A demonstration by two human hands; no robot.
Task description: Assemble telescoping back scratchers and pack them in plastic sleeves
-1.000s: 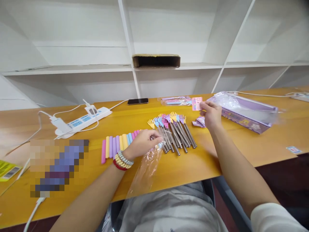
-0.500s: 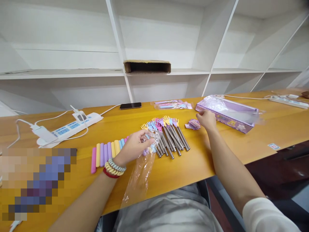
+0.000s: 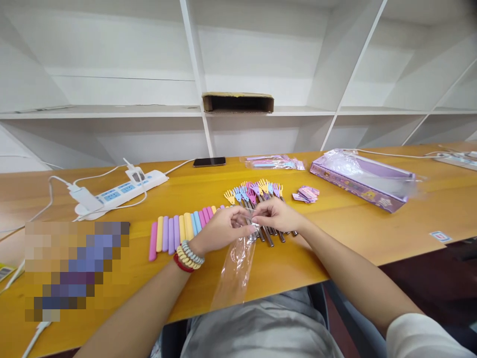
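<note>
Both hands meet at the mouth of a clear plastic bag (image 3: 235,266) that hangs over the front edge of the yellow wooden table (image 3: 335,233). My left hand (image 3: 219,229) pinches the bag's top on one side, and my right hand (image 3: 275,215) pinches it on the other. Just behind the hands lies a row of metal sticks with coloured hand-shaped tips (image 3: 257,191). To the left, several pastel foam tubes (image 3: 179,228) lie side by side.
A small pile of pink cards (image 3: 306,194) lies right of the sticks. A purple box with plastic wrap (image 3: 363,180) sits farther right. A white power strip (image 3: 119,191), a black phone (image 3: 209,161) and some packed bags (image 3: 274,162) lie behind. White shelves rise beyond.
My right hand left the pile of pink cards and came back left to the bag's mouth, where it now pinches it alongside my left hand.
</note>
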